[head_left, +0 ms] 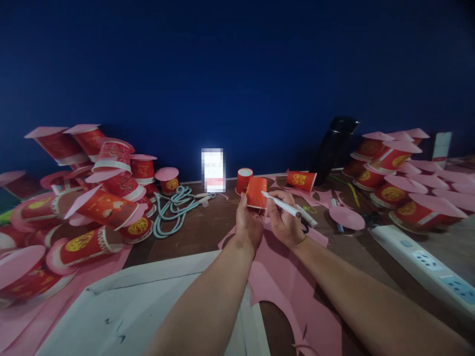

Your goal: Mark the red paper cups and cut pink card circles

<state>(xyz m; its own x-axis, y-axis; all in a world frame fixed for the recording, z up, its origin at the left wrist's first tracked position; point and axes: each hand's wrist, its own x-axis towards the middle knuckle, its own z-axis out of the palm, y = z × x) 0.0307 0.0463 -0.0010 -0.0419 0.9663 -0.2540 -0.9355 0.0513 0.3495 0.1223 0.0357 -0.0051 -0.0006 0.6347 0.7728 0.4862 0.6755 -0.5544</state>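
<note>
Many red cups (111, 158) with pink discs (166, 173) pile up at the left of the frame, beside a coiled cable (181, 194). Near the centre, the left hand (248, 222) has its fingers curled around an orange-red cup (255, 192); just right, the right hand (285, 222) pinches a white pen (285, 206), tip at the cup's side. Farther right, a black flask (332, 146) leans; a power strip (393, 244) crosses the lower right.

Dim light leaves the blue wall (237, 74) darkening toward the top, while a pixelated screen (213, 168) glares white and the leftmost cups (40, 283) look stretched and soft.
</note>
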